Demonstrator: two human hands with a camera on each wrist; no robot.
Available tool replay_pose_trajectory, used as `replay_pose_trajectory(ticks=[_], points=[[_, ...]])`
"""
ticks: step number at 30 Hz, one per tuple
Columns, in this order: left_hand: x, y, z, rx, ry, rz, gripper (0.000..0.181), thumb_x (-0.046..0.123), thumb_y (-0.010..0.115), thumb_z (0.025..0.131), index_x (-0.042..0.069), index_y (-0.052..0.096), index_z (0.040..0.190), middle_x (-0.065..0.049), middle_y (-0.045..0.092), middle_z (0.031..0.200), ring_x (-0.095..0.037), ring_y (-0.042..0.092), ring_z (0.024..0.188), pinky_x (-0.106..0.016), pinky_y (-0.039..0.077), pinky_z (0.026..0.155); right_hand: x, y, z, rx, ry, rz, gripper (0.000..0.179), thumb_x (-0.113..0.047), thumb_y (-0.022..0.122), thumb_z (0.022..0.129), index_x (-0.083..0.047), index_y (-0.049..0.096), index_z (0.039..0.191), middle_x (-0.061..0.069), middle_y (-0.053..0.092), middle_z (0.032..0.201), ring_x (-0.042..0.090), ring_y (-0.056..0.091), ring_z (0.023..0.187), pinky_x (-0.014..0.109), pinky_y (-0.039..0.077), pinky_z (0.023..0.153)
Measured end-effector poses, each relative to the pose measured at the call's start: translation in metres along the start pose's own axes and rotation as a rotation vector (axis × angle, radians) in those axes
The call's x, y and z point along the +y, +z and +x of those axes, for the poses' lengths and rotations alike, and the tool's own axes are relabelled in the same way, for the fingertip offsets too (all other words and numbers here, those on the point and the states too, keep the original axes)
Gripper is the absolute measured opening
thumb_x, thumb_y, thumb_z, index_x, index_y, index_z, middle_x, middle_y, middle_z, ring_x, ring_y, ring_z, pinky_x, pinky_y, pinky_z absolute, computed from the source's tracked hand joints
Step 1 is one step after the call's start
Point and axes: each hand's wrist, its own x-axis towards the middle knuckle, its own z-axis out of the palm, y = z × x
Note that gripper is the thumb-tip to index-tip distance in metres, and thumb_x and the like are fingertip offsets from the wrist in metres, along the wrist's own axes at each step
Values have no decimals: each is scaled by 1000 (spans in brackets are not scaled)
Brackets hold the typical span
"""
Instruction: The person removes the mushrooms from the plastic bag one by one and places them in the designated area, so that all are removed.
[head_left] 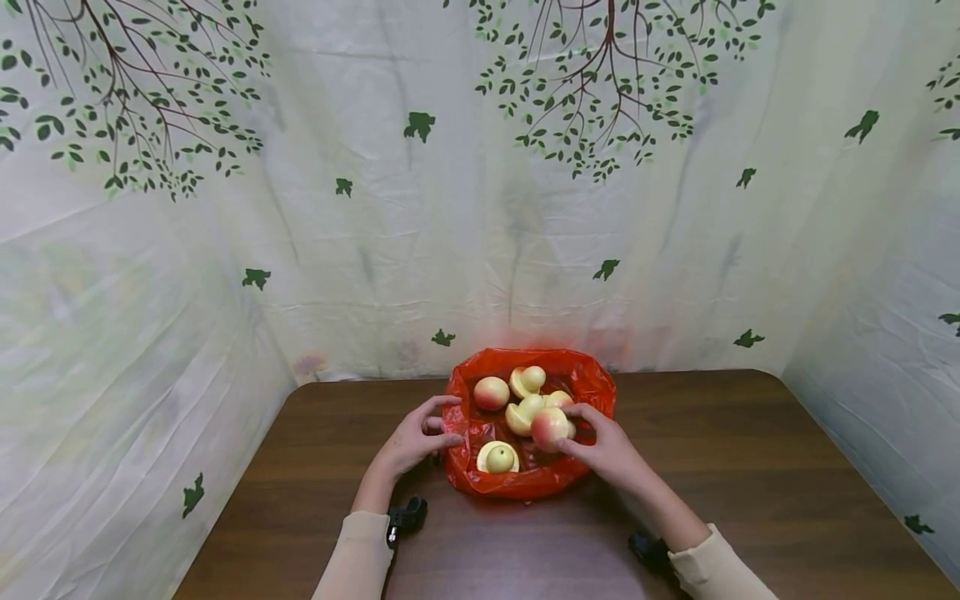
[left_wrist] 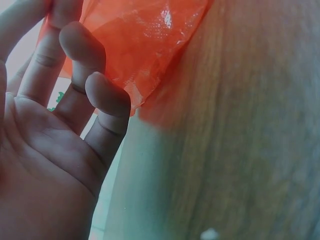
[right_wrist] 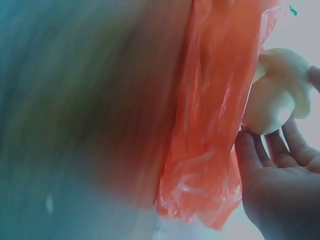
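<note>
A red plastic bag (head_left: pixel 525 485) stands on the table with its mouth spread wide. Several mushrooms (head_left: pixel 491 393) lie inside, with pinkish-yellow caps and thick pale stems; one (head_left: pixel 499 457) near the front has its stem facing up. Over the bag's right part, my right hand (head_left: pixel 609 450) pinches a mushroom (head_left: pixel 551 429) between thumb and fingers. The right wrist view shows that mushroom (right_wrist: pixel 272 102) above the bag's rim. My left hand (head_left: pixel 411 443) is at the bag's left side, thumb and index finger spread apart with their tips against the plastic, other fingers loosely bent (left_wrist: pixel 107 95).
The brown wooden table (head_left: pixel 750 467) extends to both sides of the bag. Behind it hangs a white curtain (head_left: pixel 525 208) printed with branches and leaves, close to the bag's far side. Black straps (head_left: pixel 407 521) sit on both wrists.
</note>
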Motion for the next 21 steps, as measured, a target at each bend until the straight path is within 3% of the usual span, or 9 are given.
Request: replay_pose_trajectory(ticks=[9, 16, 21], points=[[1, 0, -1, 11, -17, -13, 66, 30, 86, 91, 26, 54, 148, 1, 74, 89, -18, 54, 66, -30, 50, 64, -2, -14, 1, 13, 12, 36, 48, -26, 80, 96, -13, 63, 139, 15, 65, 140, 36, 60, 130, 56, 54, 109], [-1, 0, -1, -9, 27, -24, 65, 24, 84, 93, 17, 52, 150, -1, 73, 87, -17, 54, 64, -30, 50, 61, -5, -28, 1, 22, 11, 72, 49, -24, 76, 99, -6, 59, 141, 21, 62, 143, 41, 63, 130, 49, 59, 103], [1, 0, -2, -6, 19, -32, 66, 26, 84, 92, 21, 53, 149, 0, 74, 87, -18, 54, 65, -29, 51, 62, -5, -38, 2, 31, 31, 87, 51, -27, 75, 100, -7, 57, 144, 22, 60, 146, 44, 61, 133, 49, 60, 101]])
